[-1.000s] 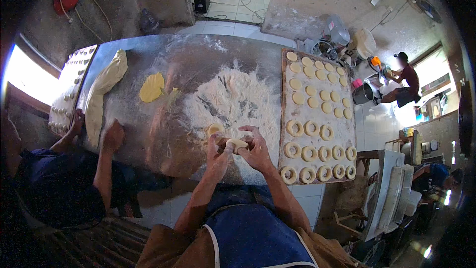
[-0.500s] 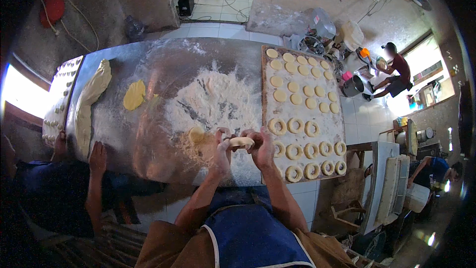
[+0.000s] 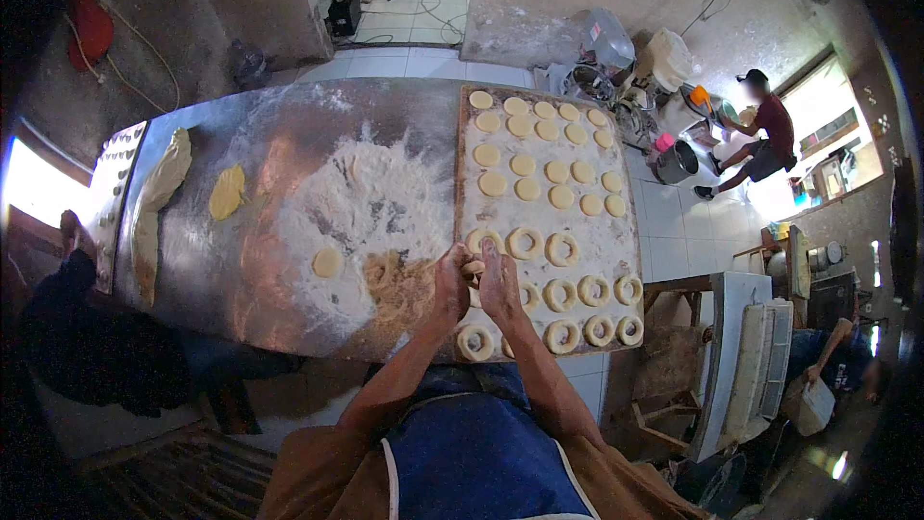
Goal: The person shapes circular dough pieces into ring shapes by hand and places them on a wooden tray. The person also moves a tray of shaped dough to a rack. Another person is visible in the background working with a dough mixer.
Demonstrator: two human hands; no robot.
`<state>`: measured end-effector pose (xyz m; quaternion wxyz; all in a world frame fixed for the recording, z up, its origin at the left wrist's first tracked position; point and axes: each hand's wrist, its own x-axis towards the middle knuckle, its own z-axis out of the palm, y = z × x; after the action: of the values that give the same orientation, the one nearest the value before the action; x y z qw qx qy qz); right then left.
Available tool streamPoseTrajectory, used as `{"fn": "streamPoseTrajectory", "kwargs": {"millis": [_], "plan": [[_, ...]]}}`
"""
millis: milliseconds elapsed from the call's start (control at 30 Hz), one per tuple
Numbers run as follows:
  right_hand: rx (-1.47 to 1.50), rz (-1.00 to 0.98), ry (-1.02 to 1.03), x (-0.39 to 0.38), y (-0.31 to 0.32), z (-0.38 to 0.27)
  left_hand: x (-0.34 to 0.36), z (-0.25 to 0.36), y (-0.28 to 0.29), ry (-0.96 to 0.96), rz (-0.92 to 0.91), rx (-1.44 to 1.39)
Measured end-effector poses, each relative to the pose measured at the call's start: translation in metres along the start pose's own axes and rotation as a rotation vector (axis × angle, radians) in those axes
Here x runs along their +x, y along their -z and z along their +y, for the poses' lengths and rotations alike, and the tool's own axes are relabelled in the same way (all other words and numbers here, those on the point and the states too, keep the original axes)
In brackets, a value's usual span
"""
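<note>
Both forearms come up from the bottom edge over a blue apron. Left hand and right hand sit side by side, nearly touching, fingers curled in around a small pale ring-shaped piece of dough pinched between them; both are closed on it, not flat, though the exact finger contact is hidden by the backs of the hands. The piece sits over the near left corner of the flour-dusted rectangular wooden board, just above the board's front rows. Near rows of the board carry pale dough rings, one ring right below the left wrist. Far rows carry flat round dough discs, unpunched. Left of the hands, on the grey metal tabletop, a patch of brownish dough scraps, then a single small round dough disc in a wide spread of white flour. Farther left, a flattened yellow dough piece and a long pale dough slab at the table's far left end. Another person in dark clothes stands at that left side. Beyond the table, on the tiled floor, a person in a dark red shirt crouches by a grey metal pot.
</note>
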<state>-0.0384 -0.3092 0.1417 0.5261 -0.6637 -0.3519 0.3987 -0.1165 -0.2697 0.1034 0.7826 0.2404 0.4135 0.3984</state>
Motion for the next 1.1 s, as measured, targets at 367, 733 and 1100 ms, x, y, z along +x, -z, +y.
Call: {"fn": "streamPoseTrajectory", "kwargs": {"millis": [367, 733, 1100], "plan": [[0.546, 0.073, -0.111, 0.006, 0.077, 0.042, 0.009, -0.059, -0.048, 0.099, 0.045, -0.239], [0.101, 0.177, 0.023, 0.000, 0.187, 0.044, 0.041, -0.126, -0.127, -0.461, -0.286, 0.561], [-0.922, 0.350, 0.206, 0.019, 0.284, 0.056, 0.094, -0.128, -0.204, -0.782, -0.164, 1.635]]}}
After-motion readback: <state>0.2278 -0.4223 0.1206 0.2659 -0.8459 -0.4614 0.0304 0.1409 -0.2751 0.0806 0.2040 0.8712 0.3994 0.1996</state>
